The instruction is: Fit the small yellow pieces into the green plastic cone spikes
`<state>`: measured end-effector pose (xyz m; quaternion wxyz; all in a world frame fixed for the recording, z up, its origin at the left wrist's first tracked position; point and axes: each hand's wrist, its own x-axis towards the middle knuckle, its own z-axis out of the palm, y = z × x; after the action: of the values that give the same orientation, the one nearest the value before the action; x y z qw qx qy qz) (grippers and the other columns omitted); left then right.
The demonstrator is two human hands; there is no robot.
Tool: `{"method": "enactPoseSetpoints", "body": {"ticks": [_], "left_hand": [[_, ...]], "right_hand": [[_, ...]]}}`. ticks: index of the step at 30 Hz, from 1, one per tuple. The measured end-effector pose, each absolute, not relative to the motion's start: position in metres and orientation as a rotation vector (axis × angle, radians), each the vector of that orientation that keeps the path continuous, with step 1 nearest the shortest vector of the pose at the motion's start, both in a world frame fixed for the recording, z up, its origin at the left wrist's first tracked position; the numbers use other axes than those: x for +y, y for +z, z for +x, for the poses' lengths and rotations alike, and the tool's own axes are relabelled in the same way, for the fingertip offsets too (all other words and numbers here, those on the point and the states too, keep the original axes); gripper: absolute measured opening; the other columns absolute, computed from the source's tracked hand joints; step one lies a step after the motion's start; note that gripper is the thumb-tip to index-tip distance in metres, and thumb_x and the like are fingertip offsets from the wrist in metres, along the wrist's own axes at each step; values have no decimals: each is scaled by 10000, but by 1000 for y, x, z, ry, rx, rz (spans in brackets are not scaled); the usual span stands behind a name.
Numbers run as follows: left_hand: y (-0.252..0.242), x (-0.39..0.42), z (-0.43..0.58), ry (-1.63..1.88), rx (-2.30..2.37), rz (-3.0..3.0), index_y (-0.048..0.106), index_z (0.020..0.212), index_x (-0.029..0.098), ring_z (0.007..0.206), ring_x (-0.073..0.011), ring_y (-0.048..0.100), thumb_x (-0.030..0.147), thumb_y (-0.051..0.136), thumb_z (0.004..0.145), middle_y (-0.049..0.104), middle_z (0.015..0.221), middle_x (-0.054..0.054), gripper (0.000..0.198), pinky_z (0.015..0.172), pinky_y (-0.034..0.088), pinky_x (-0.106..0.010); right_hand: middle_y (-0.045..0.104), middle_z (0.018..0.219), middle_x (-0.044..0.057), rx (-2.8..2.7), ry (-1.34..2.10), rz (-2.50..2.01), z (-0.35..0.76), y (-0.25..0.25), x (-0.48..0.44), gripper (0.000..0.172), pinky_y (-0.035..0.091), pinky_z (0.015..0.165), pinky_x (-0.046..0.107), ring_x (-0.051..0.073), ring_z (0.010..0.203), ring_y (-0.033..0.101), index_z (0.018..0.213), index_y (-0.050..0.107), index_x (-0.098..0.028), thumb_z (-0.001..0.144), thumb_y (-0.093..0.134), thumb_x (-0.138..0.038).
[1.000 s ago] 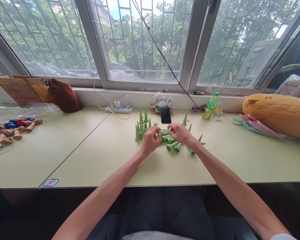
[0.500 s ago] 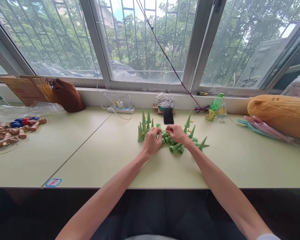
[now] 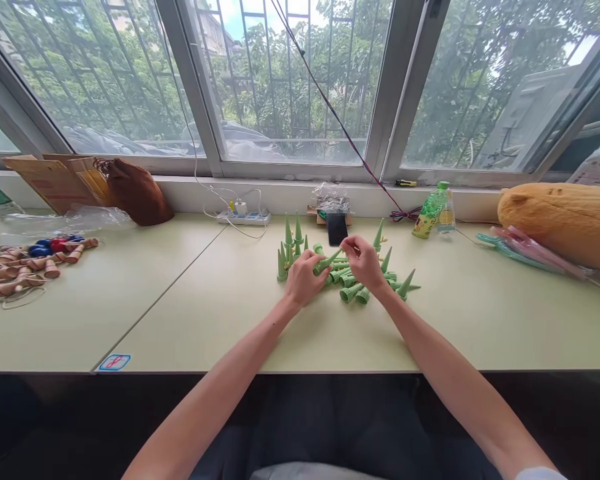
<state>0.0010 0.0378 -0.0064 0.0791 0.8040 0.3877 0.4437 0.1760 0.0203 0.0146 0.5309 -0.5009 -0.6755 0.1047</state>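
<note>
Held cone [image 3: 332,259] plain light green, same as the other cones [image 3: 299,233]; tabletop [image 3: 205,327] plain pale yellow-green, dark seam [image 3: 165,293]. Sticker [image 3: 115,362] white, blue border, red mark; phone [image 3: 337,228] black, pouch [image 3: 140,195] dark brown, plush [image 3: 560,220] orange-tan. Balls [image 3: 41,248] blue and red, wooden pieces [image 3: 53,270] pinkish tan, bottle [image 3: 430,213] green with a yellow-green patterned label and green cap [image 3: 443,185], cardboard [image 3: 47,185] brown.
</note>
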Motion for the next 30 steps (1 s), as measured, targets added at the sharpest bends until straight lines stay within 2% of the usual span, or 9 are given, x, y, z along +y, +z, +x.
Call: {"method": "enactPoseSetpoints", "body": {"ticks": [5, 10, 17, 23, 30], "left_hand": [[-10, 40, 3, 1342, 1105, 2434, 671, 893, 187, 623, -135, 543, 354, 609, 859, 599, 833, -44, 182, 603, 438, -278], [-8, 39, 4, 1367, 1047, 2348, 640, 877, 172, 602, -116, 505, 326, 570, 881, 602, 832, -44, 169, 589, 435, -260], [-4, 36, 4, 1429, 1053, 2249, 587, 876, 181, 498, -82, 437, 364, 531, 900, 642, 804, -21, 193, 528, 402, -246], [-2, 34, 4, 1407, 1061, 2265, 575, 833, 184, 475, -82, 421, 384, 524, 907, 633, 740, -6, 219, 509, 371, -247], [-3, 34, 5, 1395, 1069, 2274, 574, 818, 186, 480, -87, 416, 395, 528, 901, 602, 690, 9, 229, 516, 359, -247]], "right_hand": [[640, 860, 71, -1540, 235, -1196, 179, 20, 17, 267, 470, 690, 271, 171, 747, 580, 910, 562, -188, 937, 425, -417], [648, 803, 52, -1524, 199, -1175, 184, 23, 17, 298, 460, 681, 256, 152, 689, 579, 935, 594, -178, 941, 429, -426], [638, 661, 23, -1883, 160, -1346, 197, 16, 24, 216, 381, 635, 251, 138, 629, 533, 720, 679, -170, 855, 556, -284], [658, 717, 53, -2089, 148, -1445, 195, 6, 30, 207, 374, 668, 251, 146, 686, 532, 723, 725, -150, 849, 569, -198], [678, 688, 61, -2065, 145, -1499, 191, -2, 33, 255, 362, 624, 256, 144, 642, 528, 659, 720, -149, 846, 559, -215]]}}
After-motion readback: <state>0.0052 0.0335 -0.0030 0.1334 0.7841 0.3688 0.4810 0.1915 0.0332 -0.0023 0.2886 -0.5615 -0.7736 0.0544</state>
